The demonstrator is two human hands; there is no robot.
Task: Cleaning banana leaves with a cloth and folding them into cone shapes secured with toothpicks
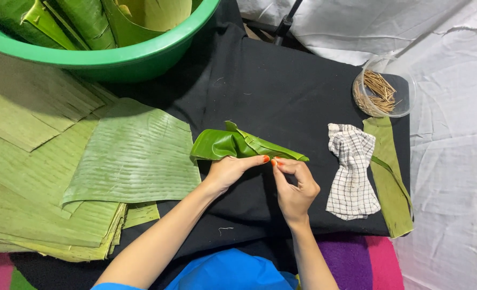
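Green and glossy, the folded banana leaf [238, 145] lies mid-table on the black cloth [281, 96]. Left hand [229, 171] pins its near edge, fingers pressed together; right hand [295, 185] pinches the fold's edge — best kept tight, creased flat. Toothpick dish [383, 92] sits at the far right corner.

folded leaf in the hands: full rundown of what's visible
The folded banana leaf is glossy bright green, darker than the pale matte sheets stacked to its left. It is folded into a long, cone-like wrap: broad and rounded at its left end, tapering to a point at the right, with a small flap sticking up on top. It lies roughly level over the black cloth. The left hand and right hand pinch its lower edge with their fingertips, side by side.
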